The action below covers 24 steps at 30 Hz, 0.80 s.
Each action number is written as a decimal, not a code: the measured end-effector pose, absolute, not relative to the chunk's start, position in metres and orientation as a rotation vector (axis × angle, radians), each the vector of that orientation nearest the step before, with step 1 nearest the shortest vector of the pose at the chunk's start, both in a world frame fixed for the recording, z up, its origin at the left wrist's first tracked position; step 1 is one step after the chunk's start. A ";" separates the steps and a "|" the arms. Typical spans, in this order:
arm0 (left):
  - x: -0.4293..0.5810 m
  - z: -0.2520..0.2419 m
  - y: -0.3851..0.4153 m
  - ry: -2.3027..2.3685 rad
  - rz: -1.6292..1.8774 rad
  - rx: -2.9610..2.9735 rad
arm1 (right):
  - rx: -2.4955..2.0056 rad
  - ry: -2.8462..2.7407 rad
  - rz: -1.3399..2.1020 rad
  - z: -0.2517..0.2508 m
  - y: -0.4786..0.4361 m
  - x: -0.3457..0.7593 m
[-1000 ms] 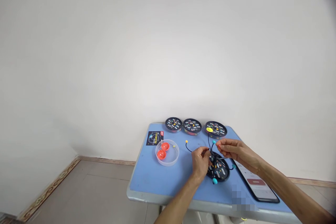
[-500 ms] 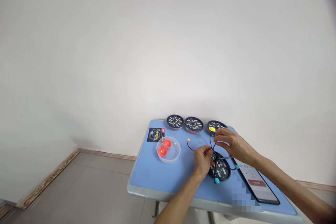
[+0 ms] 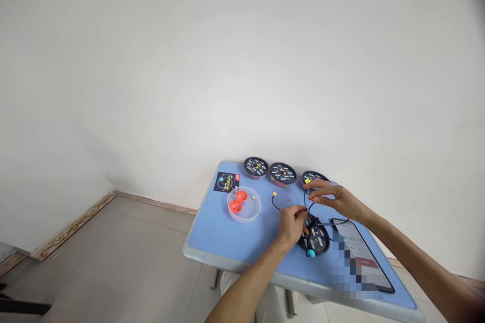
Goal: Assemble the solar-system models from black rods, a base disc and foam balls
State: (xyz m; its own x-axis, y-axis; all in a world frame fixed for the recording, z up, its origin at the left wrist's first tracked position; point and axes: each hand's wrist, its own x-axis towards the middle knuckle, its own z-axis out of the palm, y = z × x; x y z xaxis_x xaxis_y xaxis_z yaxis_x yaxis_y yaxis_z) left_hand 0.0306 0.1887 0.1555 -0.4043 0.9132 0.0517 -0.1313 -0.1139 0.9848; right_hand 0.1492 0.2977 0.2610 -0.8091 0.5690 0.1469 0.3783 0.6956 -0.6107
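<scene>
A round black base (image 3: pixel 317 240) with coloured labels lies on the blue table (image 3: pixel 227 237); thin black wire arms rise from it, tipped with small balls, one teal (image 3: pixel 311 253) and one yellow (image 3: pixel 275 194). My left hand (image 3: pixel 291 225) pinches the wires at the base's left edge. My right hand (image 3: pixel 331 197) reaches over the base toward the far right disc (image 3: pixel 311 178), fingers curled at a wire; what it holds is too small to name.
Two more black discs (image 3: pixel 255 166) (image 3: pixel 282 173) stand at the table's far edge. A clear round dish (image 3: pixel 244 205) holds two orange-red half shells. A dark card (image 3: pixel 226 181) lies behind it. A phone (image 3: pixel 359 257) lies right of the base.
My right hand has moved away from me toward the far right disc. The left hand stays at the base. The camera view has shifted, so the table looks lower and turned.
</scene>
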 end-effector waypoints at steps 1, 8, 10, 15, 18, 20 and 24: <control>0.031 0.156 0.189 1.342 1.639 0.934 | -0.758 -2.576 0.845 0.262 0.297 0.149; 0.031 0.158 0.188 1.345 1.626 0.945 | -0.655 -2.648 0.597 0.249 0.304 0.149; 0.031 0.158 0.188 1.338 1.623 0.941 | -0.620 -2.677 0.539 0.243 0.306 0.148; 0.031 0.157 0.187 1.331 1.628 0.934 | -0.559 -2.779 0.261 0.236 0.302 0.147; 0.031 0.157 0.188 1.328 1.631 0.933 | -0.541 -2.835 0.046 0.237 0.296 0.145; 0.032 0.156 0.188 1.328 1.634 0.930 | -0.531 -2.860 -0.012 0.238 0.294 0.144; 0.032 0.156 0.189 1.329 1.633 0.925 | -0.448 -2.868 -0.071 0.241 0.290 0.143</control>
